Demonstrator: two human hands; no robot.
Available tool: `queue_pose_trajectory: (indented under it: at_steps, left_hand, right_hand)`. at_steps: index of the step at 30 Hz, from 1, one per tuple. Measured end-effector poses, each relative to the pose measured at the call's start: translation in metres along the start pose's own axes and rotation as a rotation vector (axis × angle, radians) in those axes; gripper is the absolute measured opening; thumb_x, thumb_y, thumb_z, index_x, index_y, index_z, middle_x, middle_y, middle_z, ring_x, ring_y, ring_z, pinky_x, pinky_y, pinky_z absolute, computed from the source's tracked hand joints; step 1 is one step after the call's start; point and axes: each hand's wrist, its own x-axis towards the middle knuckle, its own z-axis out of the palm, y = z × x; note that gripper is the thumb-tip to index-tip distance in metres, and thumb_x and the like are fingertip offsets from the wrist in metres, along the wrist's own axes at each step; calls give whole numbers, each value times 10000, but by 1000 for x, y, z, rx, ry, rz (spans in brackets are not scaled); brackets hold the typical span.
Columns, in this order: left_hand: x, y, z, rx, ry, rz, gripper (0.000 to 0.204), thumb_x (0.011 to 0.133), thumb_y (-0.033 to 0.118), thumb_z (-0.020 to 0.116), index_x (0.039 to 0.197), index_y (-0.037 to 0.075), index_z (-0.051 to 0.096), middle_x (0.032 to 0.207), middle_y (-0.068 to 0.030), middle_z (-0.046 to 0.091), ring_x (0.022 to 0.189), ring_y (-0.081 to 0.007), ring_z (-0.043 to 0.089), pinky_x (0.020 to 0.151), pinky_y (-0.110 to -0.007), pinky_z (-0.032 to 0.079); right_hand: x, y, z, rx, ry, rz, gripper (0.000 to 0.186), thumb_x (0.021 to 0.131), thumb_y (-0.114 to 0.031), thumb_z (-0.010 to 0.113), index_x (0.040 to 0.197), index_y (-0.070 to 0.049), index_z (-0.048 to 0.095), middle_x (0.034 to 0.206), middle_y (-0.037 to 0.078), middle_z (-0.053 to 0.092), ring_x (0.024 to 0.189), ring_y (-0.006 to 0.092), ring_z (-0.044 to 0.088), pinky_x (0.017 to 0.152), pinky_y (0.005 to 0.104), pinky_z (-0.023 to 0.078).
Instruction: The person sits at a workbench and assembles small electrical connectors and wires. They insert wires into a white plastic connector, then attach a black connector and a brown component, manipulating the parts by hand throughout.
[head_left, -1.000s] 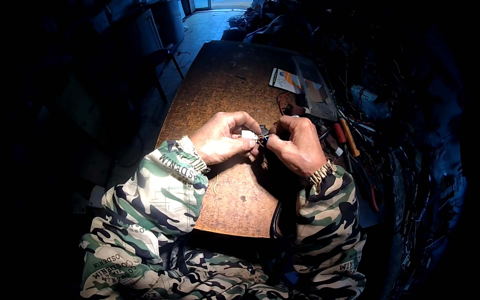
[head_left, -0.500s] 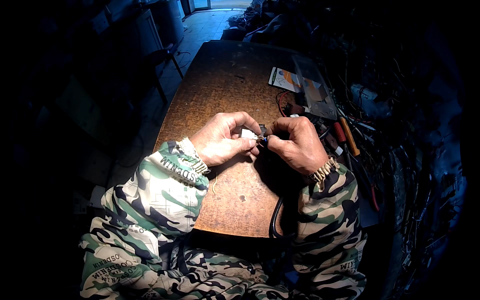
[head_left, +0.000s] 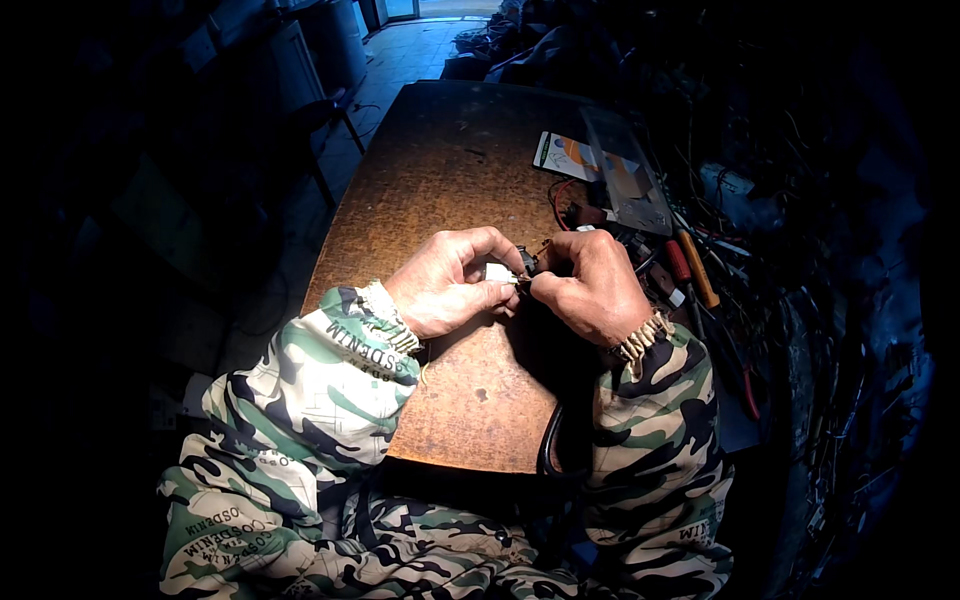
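Over the wooden tabletop [head_left: 430, 170], my left hand [head_left: 445, 285] pinches a small white plastic connector [head_left: 497, 272] between thumb and fingers. Thin wires [head_left: 522, 281] come out of its right end. My right hand [head_left: 598, 288] is closed on these wires, thumb against forefinger, close to the left fingertips. A small dark part [head_left: 527, 258] shows between the two hands; its kind is unclear. Beneath the right hand its shadow hides part of the tabletop. A thick black cable [head_left: 548, 440] hangs at the near edge beside my right sleeve.
To the right lie a red-handled tool [head_left: 678, 262], an orange-handled tool [head_left: 700, 268], pliers with a red grip [head_left: 749, 395] and tangled wires. A printed card [head_left: 566, 155] and a clear plastic piece [head_left: 640, 205] lie farther back. A stool [head_left: 320, 115] stands at the left.
My right fingertips have shifted slightly left, closer to the connector, and the blue bit by them no longer shows. My left hand keeps its pinch, almost unmoved.
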Motion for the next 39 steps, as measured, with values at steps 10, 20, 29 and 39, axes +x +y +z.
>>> queue_pose_trajectory:
  at_steps: [10, 20, 29, 39]
  left_hand:
    - [-15, 7, -10, -97, 32, -62, 242, 955, 24, 616, 1170, -63, 545, 956, -127, 691, 863, -160, 700, 764, -277, 592]
    - [-2, 6, -6, -205, -2, -91, 282, 959, 41, 617, 1190, -86, 520, 981, -167, 685, 884, -207, 713, 777, -293, 604]
    - [-3, 7, 0, -161, 56, -114, 248, 901, 16, 690, 1102, -56, 562, 920, -131, 690, 823, -176, 713, 735, -278, 604]
    - [-4, 10, 4, -143, 112, -71, 182, 856, -32, 683, 1006, -41, 580, 879, -125, 689, 754, -171, 711, 648, -285, 614]
  right_hand:
    - [8, 1, 12, 56, -13, -62, 260, 718, -169, 662, 749, 90, 666, 613, 193, 628, 576, 229, 622, 554, 349, 490]
    - [9, 30, 3, 423, -164, -31, 222, 766, -151, 652, 758, 70, 673, 611, 72, 599, 560, 114, 543, 501, 285, 423]
    - [11, 31, -2, 332, -197, -3, 231, 787, -143, 644, 779, 84, 689, 617, 69, 606, 558, 111, 535, 507, 283, 421]
    - [11, 38, 5, 495, -198, 6, 264, 900, -177, 673, 872, 81, 718, 685, 80, 654, 635, 123, 583, 571, 288, 454]
